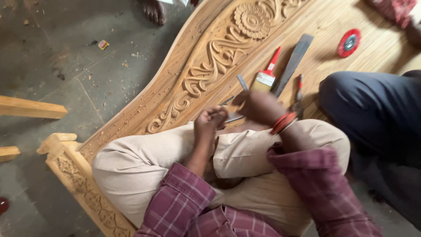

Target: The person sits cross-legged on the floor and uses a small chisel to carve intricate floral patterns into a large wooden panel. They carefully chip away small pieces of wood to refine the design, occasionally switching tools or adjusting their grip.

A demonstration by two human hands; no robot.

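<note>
Head view: left hand (210,123) clenched on a thin metal chisel (231,117) over the carved wooden panel (206,66). Right hand's (258,106) grip is blurred, cannot tell; paintbrush (266,74) and flat file (293,63) lie just beyond

Maroon checked sleeves (184,197), beige trousers (140,166), red bangles (283,123) on the right wrist

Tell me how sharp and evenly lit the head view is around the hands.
Head view: the right hand is smeared by motion blur; the left hand is only slightly soft. The carved wooden panel and paintbrush are sharp. Light is soft and even, with no glare and faint shadows.
</note>
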